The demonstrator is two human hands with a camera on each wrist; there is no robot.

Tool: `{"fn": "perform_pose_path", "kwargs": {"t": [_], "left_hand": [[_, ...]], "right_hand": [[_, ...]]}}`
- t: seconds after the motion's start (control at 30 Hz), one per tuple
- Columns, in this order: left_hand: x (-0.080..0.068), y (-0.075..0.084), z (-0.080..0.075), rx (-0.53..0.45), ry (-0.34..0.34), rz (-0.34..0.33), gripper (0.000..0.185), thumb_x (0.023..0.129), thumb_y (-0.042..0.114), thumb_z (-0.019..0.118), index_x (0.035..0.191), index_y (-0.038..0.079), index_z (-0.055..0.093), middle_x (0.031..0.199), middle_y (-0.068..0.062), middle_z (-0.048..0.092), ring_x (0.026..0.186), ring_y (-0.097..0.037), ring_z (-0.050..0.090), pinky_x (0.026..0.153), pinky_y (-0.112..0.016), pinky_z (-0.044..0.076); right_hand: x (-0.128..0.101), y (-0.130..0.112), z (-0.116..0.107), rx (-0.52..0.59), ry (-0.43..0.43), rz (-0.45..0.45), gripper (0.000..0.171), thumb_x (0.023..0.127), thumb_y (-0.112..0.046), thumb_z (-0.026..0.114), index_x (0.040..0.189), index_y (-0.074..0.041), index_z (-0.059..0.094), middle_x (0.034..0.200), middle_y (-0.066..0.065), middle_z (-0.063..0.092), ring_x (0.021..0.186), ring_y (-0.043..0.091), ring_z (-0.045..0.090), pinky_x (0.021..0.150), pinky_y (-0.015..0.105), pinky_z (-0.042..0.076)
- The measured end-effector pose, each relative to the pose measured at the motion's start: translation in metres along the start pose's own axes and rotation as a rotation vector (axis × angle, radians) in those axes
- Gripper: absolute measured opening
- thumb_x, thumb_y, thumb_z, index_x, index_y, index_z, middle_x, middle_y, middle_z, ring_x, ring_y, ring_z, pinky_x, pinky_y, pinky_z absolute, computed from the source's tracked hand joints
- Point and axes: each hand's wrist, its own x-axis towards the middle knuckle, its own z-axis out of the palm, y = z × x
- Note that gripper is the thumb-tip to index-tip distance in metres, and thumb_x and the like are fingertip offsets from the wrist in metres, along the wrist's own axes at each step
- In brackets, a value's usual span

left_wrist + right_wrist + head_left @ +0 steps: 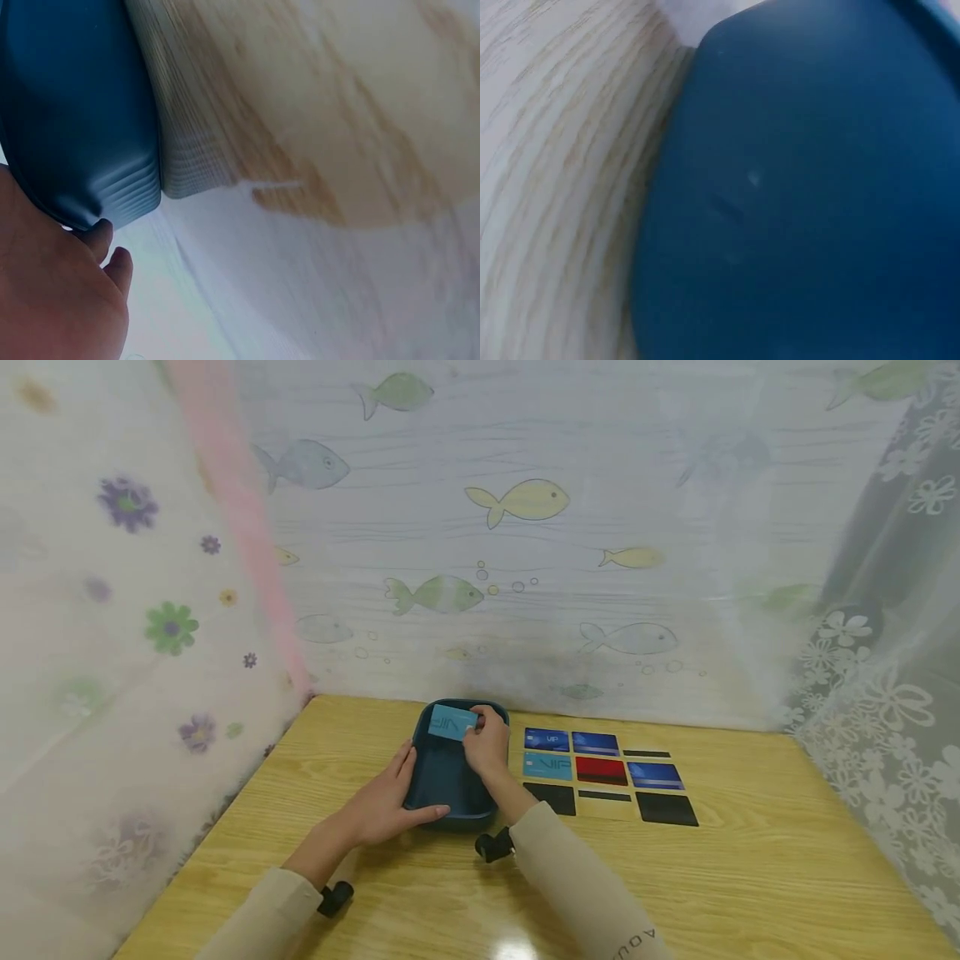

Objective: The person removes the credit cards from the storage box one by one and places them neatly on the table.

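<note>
In the head view, a deep dark-blue plastic box (447, 777) stands on the table. My right hand (489, 745) reaches over its right side and pinches a light-blue card with VIP lettering (448, 722) by the right end, over the box's far part. My left hand (381, 802) touches the box's left rim with extended fingers, its thumb lying over the near rim. In the left wrist view, the left hand (56, 277) is beside the box (82, 105). The right wrist view shows the box's outer wall (802, 195); the right hand is out of that frame.
Right of the box, several cards lie in three rows: dark-blue ones (595, 744), a light-blue VIP card (547, 766), a red card (601, 771), black ones (667, 809), and pale ones with a dark stripe (604, 796). A patterned curtain (525, 610) hangs behind the wooden table (750, 860).
</note>
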Motion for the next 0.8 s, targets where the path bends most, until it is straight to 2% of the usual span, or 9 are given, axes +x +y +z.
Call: {"fn": "perform_pose_path", "kwargs": {"t": [0.17, 0.33, 0.53, 0.8], "left_hand": [[0.0, 0.002, -0.004, -0.003, -0.008, 0.006, 0.125, 0.084, 0.085, 0.054, 0.164, 0.003, 0.004, 0.172, -0.012, -0.003, 0.155, -0.037, 0.019, 0.118, -0.057, 0.031], [0.002, 0.0, -0.006, -0.004, 0.001, 0.008, 0.125, 0.084, 0.085, 0.054, 0.164, 0.003, 0.003, 0.172, -0.013, -0.003, 0.154, -0.039, 0.02, 0.118, -0.058, 0.031], [0.003, -0.003, -0.001, -0.003, -0.004, 0.007, 0.128, 0.082, 0.088, 0.053, 0.164, 0.005, 0.001, 0.172, -0.012, -0.003, 0.156, -0.036, 0.016, 0.119, -0.057, 0.029], [0.0, -0.001, 0.001, -0.012, -0.003, 0.025, 0.126, 0.083, 0.085, 0.056, 0.164, 0.003, 0.003, 0.172, -0.012, -0.004, 0.156, -0.037, 0.015, 0.119, -0.058, 0.027]], "right_hand": [[-0.003, -0.009, -0.013, 0.007, -0.069, -0.012, 0.031, 0.098, 0.003, 0.062, 0.128, -0.003, 0.066, 0.097, 0.01, 0.057, 0.082, 0.021, 0.057, 0.075, 0.04, 0.052], [-0.009, -0.014, -0.033, 0.041, -0.149, -0.035, 0.031, 0.098, 0.003, 0.06, 0.129, -0.002, 0.065, 0.102, 0.012, 0.059, 0.082, 0.023, 0.062, 0.072, 0.037, 0.056], [-0.02, -0.014, -0.064, 0.041, -0.174, -0.047, 0.033, 0.096, 0.006, 0.061, 0.128, 0.0, 0.066, 0.101, 0.016, 0.059, 0.08, 0.026, 0.065, 0.072, 0.038, 0.06], [-0.032, 0.001, -0.102, 0.027, -0.21, -0.041, 0.036, 0.094, 0.007, 0.061, 0.128, 0.0, 0.067, 0.1, 0.015, 0.061, 0.077, 0.026, 0.065, 0.065, 0.032, 0.054]]}}
